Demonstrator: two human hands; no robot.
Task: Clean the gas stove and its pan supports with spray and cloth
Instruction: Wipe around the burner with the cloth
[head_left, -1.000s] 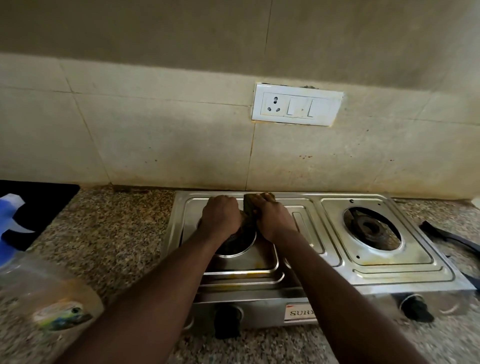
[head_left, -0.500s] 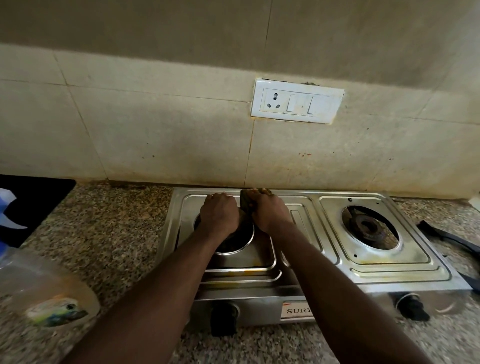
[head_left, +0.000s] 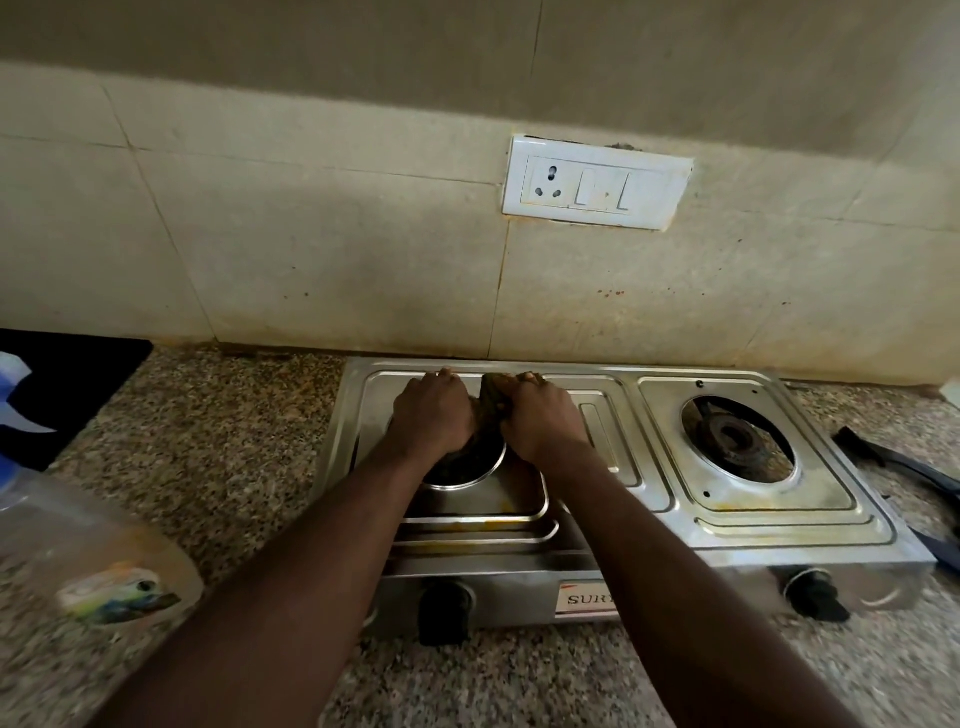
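A two-burner steel gas stove (head_left: 727, 540) stands on the granite counter against the wall. Both my hands are over its left burner (head_left: 467, 467), which they mostly hide. My left hand (head_left: 434, 415) is curled down over the dark burner head. My right hand (head_left: 540, 415) grips a dark, crumpled cloth (head_left: 491, 402) that presses against the burner between the two hands. The right burner (head_left: 735, 436) lies bare and rusty, with no pan support on it. A clear spray bottle (head_left: 88, 551) with a blue trigger lies at the left edge.
Black pan supports (head_left: 904, 467) lie on the counter to the right of the stove. Two black knobs (head_left: 444, 608) sit on the stove's front. A white socket plate (head_left: 597, 182) is on the tiled wall above. A dark surface (head_left: 72, 384) lies at the far left.
Both hands have stayed on the left burner and shifted slightly toward the back of the stove. The cloth remains between them.
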